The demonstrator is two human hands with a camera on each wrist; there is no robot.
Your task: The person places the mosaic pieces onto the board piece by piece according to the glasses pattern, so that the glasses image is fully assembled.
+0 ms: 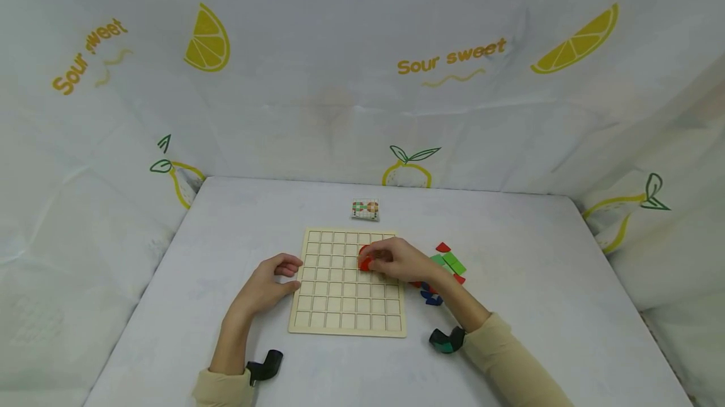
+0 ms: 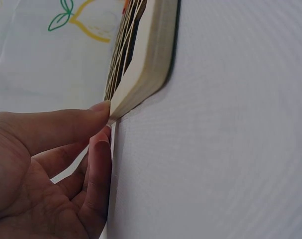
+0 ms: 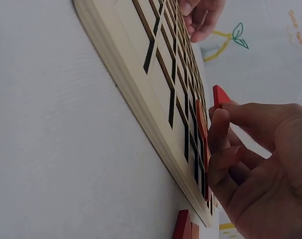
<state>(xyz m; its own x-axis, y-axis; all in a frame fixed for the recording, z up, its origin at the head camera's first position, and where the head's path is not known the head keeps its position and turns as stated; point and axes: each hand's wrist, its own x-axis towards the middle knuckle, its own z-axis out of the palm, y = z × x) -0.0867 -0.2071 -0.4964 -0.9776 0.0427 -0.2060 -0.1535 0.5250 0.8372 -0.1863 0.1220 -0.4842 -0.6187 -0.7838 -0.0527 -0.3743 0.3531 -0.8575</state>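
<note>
A pale wooden grid board (image 1: 348,333) lies flat on the table. My left hand (image 1: 263,284) rests at its left edge, with the thumb touching the rim (image 2: 141,74) and the fingers loosely bent. Over the upper right cells, my right hand (image 1: 399,259) pinches a small red wooden piece (image 3: 219,96) between thumb and index finger. In the right wrist view that piece is tilted up, just above the board. Orange and red pieces (image 3: 201,122) sit in cells beneath the right hand, which partly hides them in the head view.
Loose green pieces (image 1: 453,262), red pieces (image 1: 443,247) and blue pieces (image 1: 433,299) lie right of the board, partly behind the right forearm. A small card with a coloured pattern (image 1: 365,209) lies beyond the board. A white lemon-print cloth (image 1: 317,111) hangs behind the table.
</note>
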